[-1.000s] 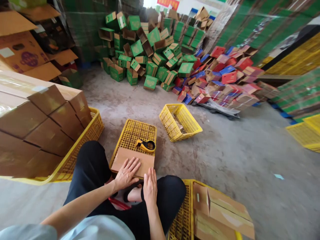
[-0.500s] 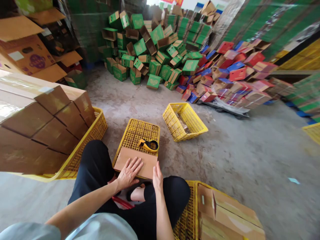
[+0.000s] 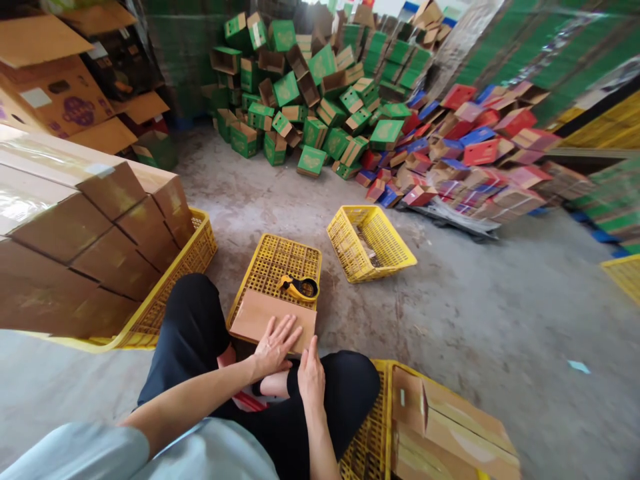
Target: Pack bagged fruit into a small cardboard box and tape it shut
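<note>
A flat-looking brown cardboard box rests on the near part of an upturned yellow plastic crate between my knees. My left hand lies on the box's top toward its right side, fingers spread. At the near right corner, my right hand touches the box's edge with its fingers extended; its palm side is hidden. Just beyond the box, a yellow-and-black tape dispenser lies on the crate, apart from both hands.
To the left, stacked brown cartons fill a yellow crate. A small yellow basket stands ahead. Folded cardboard sits in a crate at lower right. Green boxes and red and blue boxes are heaped farther back.
My left hand has slid right across the box top. My right hand has shifted slightly down along the box's right edge. The tape dispenser stays in place on the crate.
</note>
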The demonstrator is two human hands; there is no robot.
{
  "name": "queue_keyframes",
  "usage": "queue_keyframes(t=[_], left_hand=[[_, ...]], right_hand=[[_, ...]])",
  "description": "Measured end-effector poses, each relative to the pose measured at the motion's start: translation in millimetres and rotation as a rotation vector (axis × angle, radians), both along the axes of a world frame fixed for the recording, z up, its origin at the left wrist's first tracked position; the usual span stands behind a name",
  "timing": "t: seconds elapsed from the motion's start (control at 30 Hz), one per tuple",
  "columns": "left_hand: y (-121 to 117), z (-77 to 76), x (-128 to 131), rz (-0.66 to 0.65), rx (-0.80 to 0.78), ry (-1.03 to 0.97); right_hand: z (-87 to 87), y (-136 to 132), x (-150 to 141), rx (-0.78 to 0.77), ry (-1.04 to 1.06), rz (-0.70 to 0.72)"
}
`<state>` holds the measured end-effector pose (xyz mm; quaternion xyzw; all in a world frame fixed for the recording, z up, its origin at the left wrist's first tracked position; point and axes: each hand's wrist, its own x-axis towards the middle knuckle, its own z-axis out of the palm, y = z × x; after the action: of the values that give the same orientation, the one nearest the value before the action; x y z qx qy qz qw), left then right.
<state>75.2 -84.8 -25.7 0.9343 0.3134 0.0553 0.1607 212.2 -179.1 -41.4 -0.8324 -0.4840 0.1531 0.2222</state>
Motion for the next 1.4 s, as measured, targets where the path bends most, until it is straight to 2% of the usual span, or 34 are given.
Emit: queue_keyframes(t=[0.03, 0.1, 0.17, 0.33, 0.47, 0.63, 0.83, 1.0, 1.17, 1.4], left_hand=[[-2.4, -1.7, 8.1, -0.068, -0.006, -0.019], [-4.3, -5.8, 18.5, -0.107, -0.012, -0.053], [-0.8, -9.2, 17.9, -0.128, -0.022, -0.074], [19.4, -6.7, -18.1, -0.19, -0.068, -0.095], [23.6, -0.2, -42.6, -0.118, -0.068, -0.122], [22.4, -1.3, -67.7, 0.017, -0.056, -0.132], [31.8, -2.0, -118.7, 0.222, -0.013, -0.077], [30.5, -5.3, -136.9, 0.35, 0.023, -0.086], [28.4, -7.7, -129.9, 0.378, 0.008, -0.107], [36.1, -7.3, -129.8, 0.386, 0.013, -0.082]], right_hand=[[2.1, 0.6, 0.1, -0.03, 0.003, -0.003], [5.9, 1.5, -0.6, -0.09, 0.006, -0.021], [8.8, 2.0, -2.3, -0.129, -0.006, -0.042], [11.0, 4.2, -5.2, -0.143, -0.072, -0.062], [9.9, 6.1, -3.7, -0.133, -0.08, -0.063], [10.7, 6.7, -3.6, -0.105, -0.086, -0.06], [11.1, 7.6, -3.5, -0.156, -0.105, -0.062], [4.4, 9.3, -4.2, -0.035, -0.169, -0.032], [3.0, 23.8, -33.9, 0.081, -0.353, 0.092], [14.9, 76.2, -99.8, 0.099, -0.311, 0.398]])
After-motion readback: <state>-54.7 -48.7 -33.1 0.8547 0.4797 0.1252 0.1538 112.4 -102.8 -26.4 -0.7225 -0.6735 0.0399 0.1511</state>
